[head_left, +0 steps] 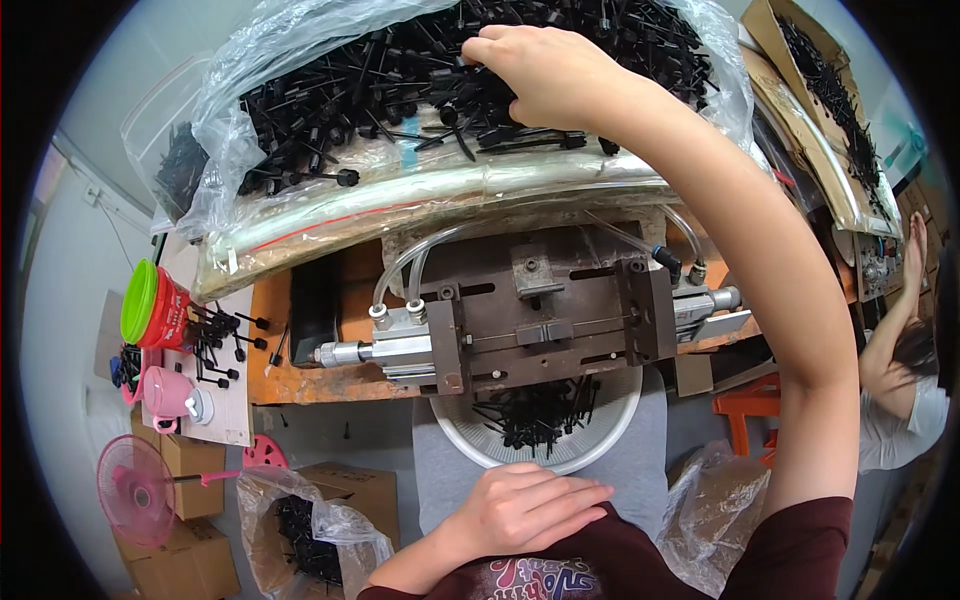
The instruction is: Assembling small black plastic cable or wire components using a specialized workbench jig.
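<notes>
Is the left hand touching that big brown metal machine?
Apart. The head view shows the left hand lower down, with the white basket plainly showing between it and the brown metal machine.

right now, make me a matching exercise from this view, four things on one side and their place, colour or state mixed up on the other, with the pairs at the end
1. right hand
2. left hand
3. round basket
4. fan

A. pink, at the lower left
B. in front of the dark red shirt
C. white, with a smaller pile inside
D. at the large heap of black parts

Pairs: 1-D, 2-B, 3-C, 4-A
</notes>
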Tool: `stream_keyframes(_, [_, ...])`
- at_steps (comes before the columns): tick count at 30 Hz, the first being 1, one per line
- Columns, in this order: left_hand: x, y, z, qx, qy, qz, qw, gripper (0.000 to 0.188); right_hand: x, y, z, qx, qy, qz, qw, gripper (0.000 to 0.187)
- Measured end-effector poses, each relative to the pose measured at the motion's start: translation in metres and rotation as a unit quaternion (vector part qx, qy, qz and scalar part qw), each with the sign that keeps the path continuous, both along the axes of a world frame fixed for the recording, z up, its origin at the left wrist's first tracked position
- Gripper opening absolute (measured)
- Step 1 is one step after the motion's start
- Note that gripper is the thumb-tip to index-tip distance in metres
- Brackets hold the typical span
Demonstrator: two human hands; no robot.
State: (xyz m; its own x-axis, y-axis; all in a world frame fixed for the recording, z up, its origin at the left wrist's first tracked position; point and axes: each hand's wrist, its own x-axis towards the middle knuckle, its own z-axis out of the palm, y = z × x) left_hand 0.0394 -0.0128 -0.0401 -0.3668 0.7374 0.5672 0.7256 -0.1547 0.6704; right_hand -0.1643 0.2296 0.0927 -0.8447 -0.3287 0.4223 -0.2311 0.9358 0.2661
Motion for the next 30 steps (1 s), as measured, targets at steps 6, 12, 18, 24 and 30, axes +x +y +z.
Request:
stream_keyframes(6, [0.0,-0.01,-0.008,0.011,0.003,0.021,1.0,0.023,0.014,0.02,0.003,-0.02,0.024,0.005,0.999,0.028])
stream_keyframes(12, [0.0,-0.007,-0.006,0.023,-0.005,0.015,1.0,0.023,0.025,0.027,0.037,-0.306,-0.071,-0.054,0.948,0.017])
stream_keyframes(18, [-0.003,-0.011,0.0,0.033,0.011,0.025,0.999,0.024,0.042,0.059,0.052,-0.557,-0.035,-0.034,0.829,0.019])
stream_keyframes(24, [-0.018,-0.014,0.016,0.078,0.026,0.101,0.992,0.034,0.083,0.077,0.046,-0.68,-0.02,0.024,0.733,0.026])
stream_keyframes(30, [-0.038,-0.002,0.046,0.084,0.042,0.231,0.968,0.056,0.174,-0.02,-0.012,-0.759,-0.214,0.034,0.614,0.02])
